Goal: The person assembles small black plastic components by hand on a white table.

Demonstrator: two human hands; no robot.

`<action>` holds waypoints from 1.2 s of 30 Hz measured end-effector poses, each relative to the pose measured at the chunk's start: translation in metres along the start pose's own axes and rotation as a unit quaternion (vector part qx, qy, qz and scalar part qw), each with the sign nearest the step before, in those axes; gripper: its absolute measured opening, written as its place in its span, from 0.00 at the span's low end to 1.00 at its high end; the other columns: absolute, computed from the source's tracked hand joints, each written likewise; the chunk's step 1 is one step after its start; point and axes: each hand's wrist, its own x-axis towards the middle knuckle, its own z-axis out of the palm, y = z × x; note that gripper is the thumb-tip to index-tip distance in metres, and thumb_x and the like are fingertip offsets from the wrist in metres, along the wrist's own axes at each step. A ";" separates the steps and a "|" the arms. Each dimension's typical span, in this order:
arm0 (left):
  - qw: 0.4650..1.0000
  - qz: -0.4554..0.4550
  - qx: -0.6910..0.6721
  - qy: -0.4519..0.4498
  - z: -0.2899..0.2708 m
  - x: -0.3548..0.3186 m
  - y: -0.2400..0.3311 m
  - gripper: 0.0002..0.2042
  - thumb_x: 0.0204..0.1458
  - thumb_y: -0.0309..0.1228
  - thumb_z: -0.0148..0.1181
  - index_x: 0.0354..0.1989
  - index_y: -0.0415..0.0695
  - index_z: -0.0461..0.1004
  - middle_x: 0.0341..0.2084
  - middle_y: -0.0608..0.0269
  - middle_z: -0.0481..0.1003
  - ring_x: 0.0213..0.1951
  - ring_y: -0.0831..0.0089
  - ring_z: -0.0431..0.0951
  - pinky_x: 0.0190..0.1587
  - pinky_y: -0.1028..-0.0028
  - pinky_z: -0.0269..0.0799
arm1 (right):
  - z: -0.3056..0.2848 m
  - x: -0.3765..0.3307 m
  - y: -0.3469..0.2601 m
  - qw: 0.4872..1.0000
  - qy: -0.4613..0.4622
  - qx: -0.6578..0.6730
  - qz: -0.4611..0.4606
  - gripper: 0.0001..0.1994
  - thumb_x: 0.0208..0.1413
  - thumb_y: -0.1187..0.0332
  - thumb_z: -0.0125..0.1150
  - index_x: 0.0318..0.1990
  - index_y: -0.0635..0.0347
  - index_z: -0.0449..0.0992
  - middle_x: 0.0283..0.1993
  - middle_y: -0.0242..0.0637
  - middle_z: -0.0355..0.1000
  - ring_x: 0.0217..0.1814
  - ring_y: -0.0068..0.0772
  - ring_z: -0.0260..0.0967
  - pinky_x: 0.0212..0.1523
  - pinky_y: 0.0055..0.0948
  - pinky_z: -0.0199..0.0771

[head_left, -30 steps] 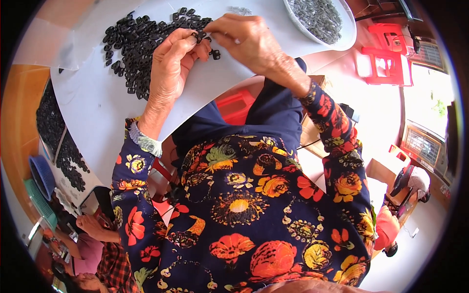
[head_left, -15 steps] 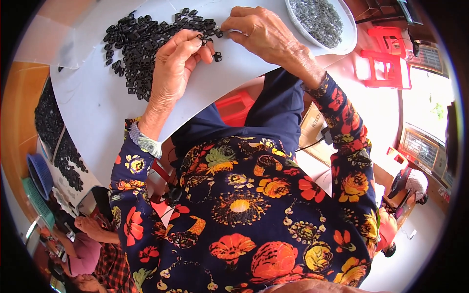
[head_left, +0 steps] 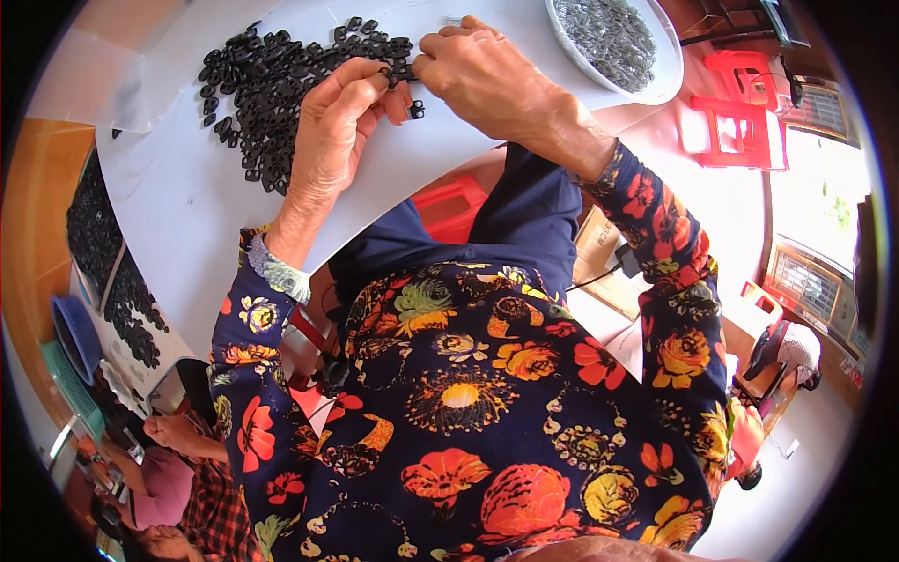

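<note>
My left hand (head_left: 332, 140) and my right hand (head_left: 482, 75) meet over a white table (head_left: 187, 206), fingertips pinched together on a small black plastic part (head_left: 398, 70). Another small black part (head_left: 416, 110) lies just below the fingers. A wide pile of the same black parts (head_left: 281, 84) spreads on the table to the left of my left hand. A white bowl (head_left: 646, 89) filled with small grey pieces (head_left: 609, 33) stands to the right of my right hand.
More black parts (head_left: 103, 253) lie on sheets at the table's left side, beside a blue basin (head_left: 75, 332). Another person in a pink cap (head_left: 159, 487) sits at the lower left. Red plastic stools (head_left: 740, 117) stand on the floor at right.
Both hands have drifted slightly right across the table, staying together on the small part. The right hand pulled away briefly toward the bowl and has come back to the left fingertips.
</note>
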 end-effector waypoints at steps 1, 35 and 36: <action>1.000 -0.006 0.004 0.005 0.000 0.000 0.000 0.08 0.55 0.25 0.48 0.39 0.36 0.72 0.21 0.57 0.72 0.30 0.70 0.73 0.45 0.71 0.70 | 0.001 0.002 -0.002 1.000 0.023 0.003 0.001 0.01 0.41 0.77 0.56 0.23 0.62 0.73 0.27 0.41 0.69 0.33 0.43 0.71 0.40 0.37 0.70; 0.986 0.082 0.130 0.069 0.011 0.003 -0.011 0.05 0.54 0.27 0.53 0.32 0.39 0.74 0.20 0.67 0.73 0.25 0.84 0.69 0.31 0.83 0.66 | 0.028 -0.001 -0.010 0.632 0.188 0.719 0.222 0.09 0.54 0.75 0.58 0.43 0.64 0.75 0.34 0.29 0.73 0.36 0.16 0.69 0.41 0.19 0.72; 0.985 0.083 0.136 0.068 0.012 0.003 -0.011 0.05 0.54 0.26 0.53 0.32 0.39 0.74 0.20 0.67 0.73 0.24 0.84 0.69 0.31 0.83 0.66 | 0.028 -0.001 -0.010 0.623 0.184 0.725 0.227 0.10 0.54 0.75 0.58 0.45 0.63 0.73 0.35 0.29 0.73 0.38 0.16 0.69 0.43 0.19 0.72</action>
